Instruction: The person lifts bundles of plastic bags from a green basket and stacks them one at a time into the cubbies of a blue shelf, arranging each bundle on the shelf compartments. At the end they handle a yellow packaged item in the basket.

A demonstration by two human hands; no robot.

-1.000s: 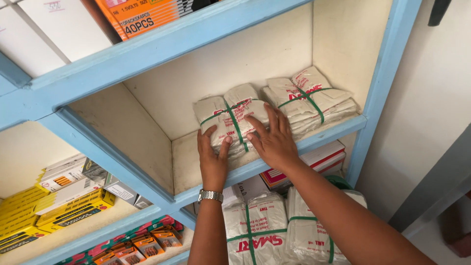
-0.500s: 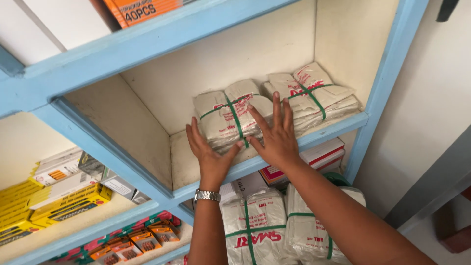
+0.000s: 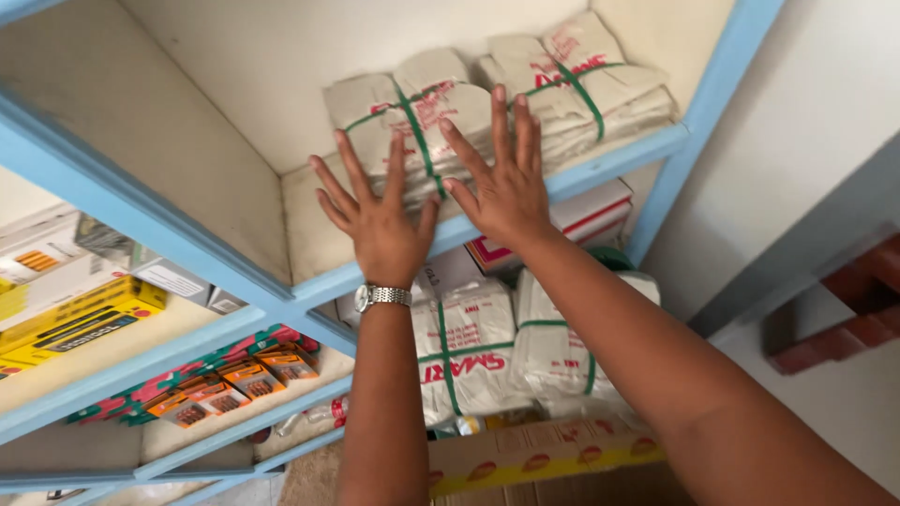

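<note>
Two bundles of folded beige paper bags, each tied with green string, lie side by side in a blue-framed shelf compartment (image 3: 647, 145). My left hand (image 3: 380, 220) and my right hand (image 3: 502, 178) are raised in front of the left bundle (image 3: 412, 112), palms toward it and fingers spread wide. The fingertips reach the bundle's front edge, but neither hand grips anything. A metal watch (image 3: 382, 296) is on my left wrist. The right bundle (image 3: 581, 80) sits just beyond my right fingertips, apart from both hands.
Below the compartment stand more tied beige bundles (image 3: 469, 351), a red and white box (image 3: 586, 215) and a cardboard carton (image 3: 534, 459). To the left, shelves hold yellow boxes (image 3: 70, 323) and small orange packs (image 3: 230, 384). A white wall (image 3: 797, 131) borders the right side.
Both hands have lifted off the left bundle and spread open. The view has moved closer to the shelf, and the bundle sits further back in the compartment.
</note>
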